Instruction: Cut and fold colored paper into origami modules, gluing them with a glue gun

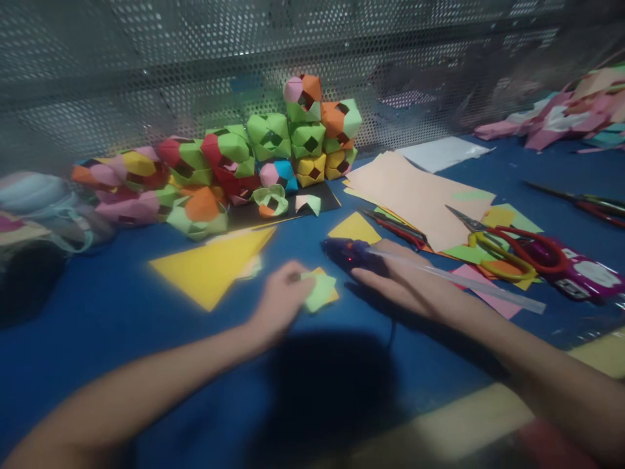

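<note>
My left hand [280,296] pinches a small folded paper piece [319,291], light green with yellow-orange edges, just above the blue table. To its right, my right hand [390,277] is closed around a dark blue hot glue gun [346,251]. A red light glows on the gun, and a long clear glue stick [463,280] sticks out of its back over my wrist. Left of my left hand lies a large folded yellow paper [212,267]. A smaller yellow paper [355,228] rests just beyond the glue gun.
Stacked folded-paper balls [268,137] line the back by a perforated metal panel [219,39]. At right lie a paper stack [415,189], red-handled scissors [532,244], a purple pouch [586,270] and another pair of scissors [586,198]. A mask [39,195] is at far left.
</note>
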A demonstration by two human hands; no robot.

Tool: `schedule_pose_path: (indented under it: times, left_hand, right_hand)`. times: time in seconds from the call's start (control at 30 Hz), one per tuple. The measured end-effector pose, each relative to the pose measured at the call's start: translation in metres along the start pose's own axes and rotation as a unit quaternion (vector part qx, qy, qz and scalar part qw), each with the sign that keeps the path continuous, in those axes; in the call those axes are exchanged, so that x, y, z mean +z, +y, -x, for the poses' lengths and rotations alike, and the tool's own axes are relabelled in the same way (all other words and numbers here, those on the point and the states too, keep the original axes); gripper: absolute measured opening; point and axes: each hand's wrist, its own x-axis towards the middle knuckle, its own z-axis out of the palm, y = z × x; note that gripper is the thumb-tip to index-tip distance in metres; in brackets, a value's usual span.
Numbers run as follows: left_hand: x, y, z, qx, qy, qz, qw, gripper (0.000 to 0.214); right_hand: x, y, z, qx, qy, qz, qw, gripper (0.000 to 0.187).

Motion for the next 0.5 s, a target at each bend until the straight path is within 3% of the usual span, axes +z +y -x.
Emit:
schedule_pose_path:
  times: [0.1, 0.2, 0.3, 0.4, 0.5]
  left_hand:
    - [0.002, 0.002, 0.002, 0.009, 0.012, -0.014, 1.0, 0.017]
    - [0.005, 0.003, 0.008, 0.013, 0.012, -0.032, 0.999, 0.016]
    - [0.008, 0.002, 0.014, 0.027, -0.018, -0.016, 0.999, 0.017]
    - [0.009, 0.0, 0.019, 0.039, -0.055, 0.004, 0.998, 0.018]
    - [0.01, 0.0, 0.02, 0.039, -0.067, -0.001, 0.997, 0.017]
  right_hand:
    - [-0.02, 0.008, 0.018, -0.012, 0.007, -0.005, 1.0, 0.031]
    - [-0.029, 0.001, 0.029, -0.019, -0.105, -0.121, 0.987, 0.035]
    - [-0.019, -0.018, 0.027, 0.021, -0.145, -0.26, 0.954, 0.028]
    - [-0.002, -0.034, 0.02, 0.067, -0.132, -0.37, 0.917, 0.027]
    - [0.009, -0.04, 0.015, 0.085, -0.119, -0.411, 0.9, 0.025]
